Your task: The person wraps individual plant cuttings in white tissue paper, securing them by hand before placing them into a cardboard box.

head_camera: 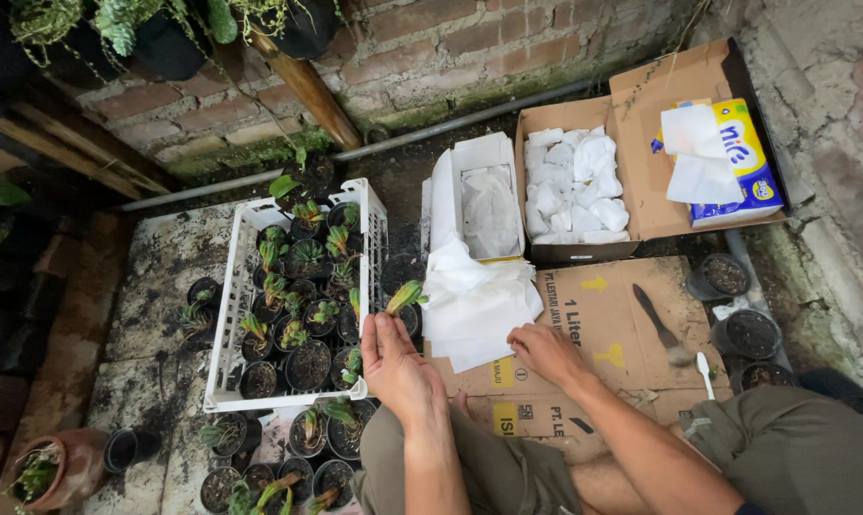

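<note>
Left hand (396, 358) pinches a small plantlet (405, 296), leaves pointing up-right, just beside the white crate (229, 315). Right hand (544, 351) rests loosely curled on the tissue sheets (474, 300), which lie immediately right of the plantlet.

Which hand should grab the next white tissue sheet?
The right hand, probably. It already rests on the tissue stack on the cardboard, while the left hand is busy holding a small plant.
</note>
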